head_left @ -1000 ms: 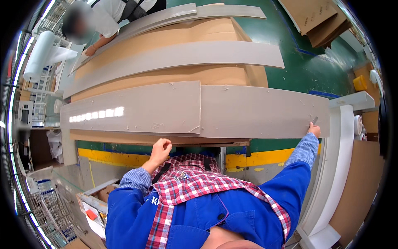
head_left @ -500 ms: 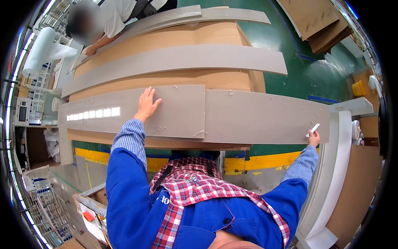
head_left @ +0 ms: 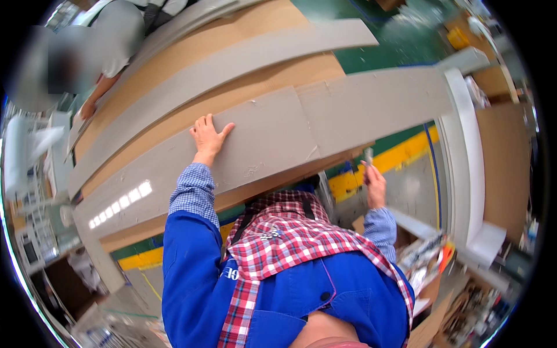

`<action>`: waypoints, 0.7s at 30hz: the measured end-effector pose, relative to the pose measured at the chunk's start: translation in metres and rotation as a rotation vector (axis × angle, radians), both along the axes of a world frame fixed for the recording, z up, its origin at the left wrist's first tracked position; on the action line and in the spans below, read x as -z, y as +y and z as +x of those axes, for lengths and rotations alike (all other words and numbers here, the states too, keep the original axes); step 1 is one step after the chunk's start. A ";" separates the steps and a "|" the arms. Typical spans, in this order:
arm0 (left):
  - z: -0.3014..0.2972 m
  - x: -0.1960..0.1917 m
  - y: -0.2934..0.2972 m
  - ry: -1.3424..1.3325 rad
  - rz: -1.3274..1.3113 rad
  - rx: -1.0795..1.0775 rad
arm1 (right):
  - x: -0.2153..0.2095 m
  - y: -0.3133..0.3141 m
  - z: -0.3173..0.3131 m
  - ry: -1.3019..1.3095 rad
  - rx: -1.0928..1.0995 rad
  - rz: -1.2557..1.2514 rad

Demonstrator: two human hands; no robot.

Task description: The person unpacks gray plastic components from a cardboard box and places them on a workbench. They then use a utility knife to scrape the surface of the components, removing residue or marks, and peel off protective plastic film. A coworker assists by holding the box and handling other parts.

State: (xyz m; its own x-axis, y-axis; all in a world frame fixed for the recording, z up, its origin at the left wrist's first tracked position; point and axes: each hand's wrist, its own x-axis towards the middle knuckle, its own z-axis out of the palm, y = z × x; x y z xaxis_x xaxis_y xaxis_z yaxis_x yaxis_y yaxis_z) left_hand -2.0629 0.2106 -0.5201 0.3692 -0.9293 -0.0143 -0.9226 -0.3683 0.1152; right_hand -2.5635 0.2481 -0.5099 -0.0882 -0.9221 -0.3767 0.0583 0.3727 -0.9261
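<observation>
My left hand [head_left: 209, 136] lies on a long grey panel [head_left: 272, 127], its fingers spread and nothing in its grip. This panel overlaps or meets a second grey panel [head_left: 377, 98] that runs on to the right; a seam shows between them. Thin curled shavings are scattered on their surfaces. My right hand [head_left: 375, 184] is off the panels, beyond their near edge, above the floor. Its fingers close around a small slim pale tool [head_left: 368, 155], which points away from me. Blur hides the tool's exact kind.
Another grey panel [head_left: 232, 64] lies farther back on brown cardboard [head_left: 272, 26]. At the far left a co-worker's hand [head_left: 88, 109] touches a panel stack. A white frame [head_left: 458, 156] stands to the right. Boxes and loose tools [head_left: 426, 255] are at the lower right.
My right hand has left the right-hand panel's near edge and come back toward my body with the tool. My left hand stays on the panel. The view has turned.
</observation>
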 end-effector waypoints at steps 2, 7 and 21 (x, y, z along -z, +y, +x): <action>0.009 0.004 0.019 0.033 -0.008 0.061 | 0.003 0.024 0.053 0.104 -0.012 -0.041; 0.059 0.021 0.065 -0.035 -0.236 0.269 | 0.031 0.040 0.133 0.159 0.131 -0.171; 0.138 0.025 0.178 -0.039 -0.222 -0.037 | 0.031 0.023 0.187 1.119 0.059 -0.710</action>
